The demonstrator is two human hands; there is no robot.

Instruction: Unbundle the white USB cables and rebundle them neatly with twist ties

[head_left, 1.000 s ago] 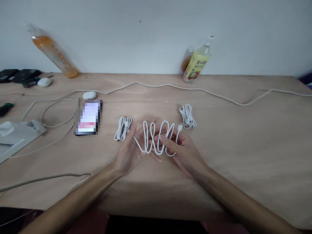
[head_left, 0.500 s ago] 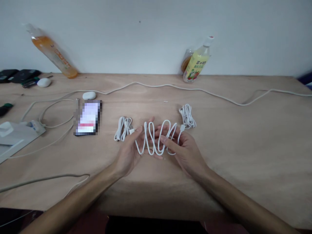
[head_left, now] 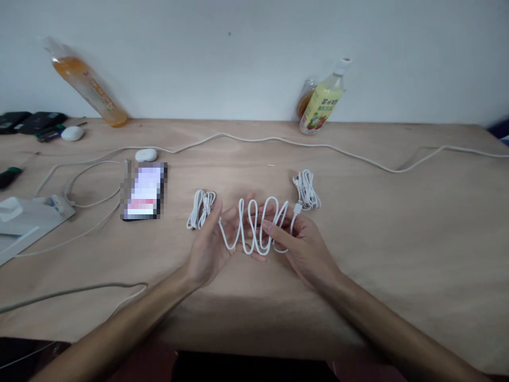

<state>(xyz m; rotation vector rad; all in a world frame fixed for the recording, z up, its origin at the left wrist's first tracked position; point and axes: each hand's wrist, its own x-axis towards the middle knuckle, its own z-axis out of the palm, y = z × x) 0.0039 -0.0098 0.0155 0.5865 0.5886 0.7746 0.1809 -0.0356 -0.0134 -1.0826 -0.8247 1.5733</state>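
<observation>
Pinching looped white cable [head_left: 258, 225] in right hand [head_left: 306, 246], spreading left hand [head_left: 205, 254] open beneath. Running left-to-right along long axis, pointing away at right-end plug [head_left: 298, 208].

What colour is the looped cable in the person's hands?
The looped cable is white, showing best in the head view.

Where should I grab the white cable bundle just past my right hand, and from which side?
Probably pinch the white cable bundle across its middle from above, closing on its left and right sides: its folded loops run roughly lengthwise away from you, so a crosswise grip should gather the strands together.
</observation>
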